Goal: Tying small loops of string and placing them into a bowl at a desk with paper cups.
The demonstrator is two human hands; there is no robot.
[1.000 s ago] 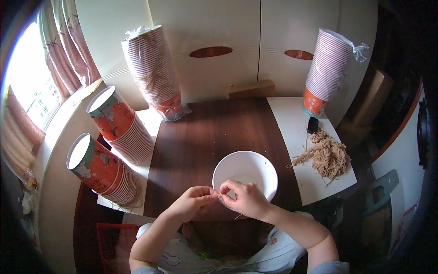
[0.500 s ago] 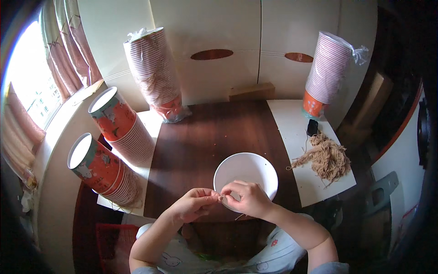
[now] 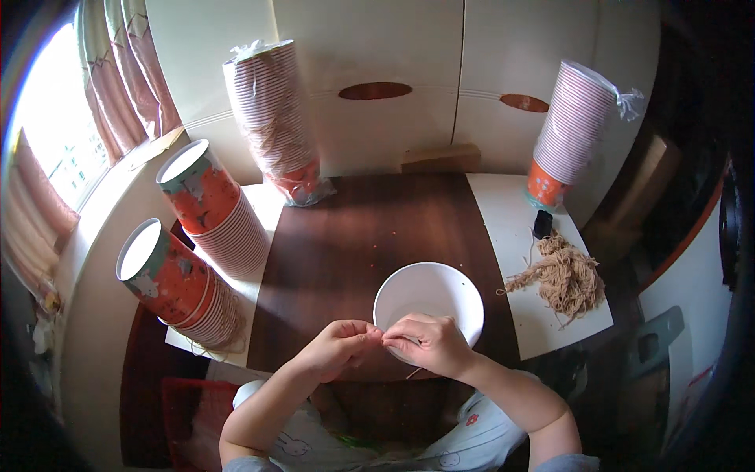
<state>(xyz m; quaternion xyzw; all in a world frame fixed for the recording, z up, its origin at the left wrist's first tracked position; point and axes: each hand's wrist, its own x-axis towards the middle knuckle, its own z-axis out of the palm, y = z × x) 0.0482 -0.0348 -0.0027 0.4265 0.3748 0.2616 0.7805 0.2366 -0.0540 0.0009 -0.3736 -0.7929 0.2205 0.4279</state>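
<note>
A white paper bucket [image 3: 440, 293] stands near the table's front edge, its open mouth toward me. Over its near rim my left hand [image 3: 344, 346] and my right hand [image 3: 429, 344] meet, fingertips pinched together. Between them is a piece of twine, mostly hidden by the fingers. A short brown end of the twine [image 3: 414, 373] sticks out below my right hand. To the right, on a white strip of tabletop, lies a loose bundle of tan twine [image 3: 570, 282] with a small black object [image 3: 543, 223] at its far end.
Two stacks of orange-and-green buckets lean at the left, a nearer one [image 3: 177, 275] and a farther one [image 3: 212, 204]. Plastic-wrapped stacks stand at the back left [image 3: 271, 118] and back right [image 3: 572, 126]. A brown cardboard piece [image 3: 440, 157] lies by the cabinet.
My fingertips have drawn closer together, and the small tan knot that showed between them is now covered. The whole view has shifted slightly.
</note>
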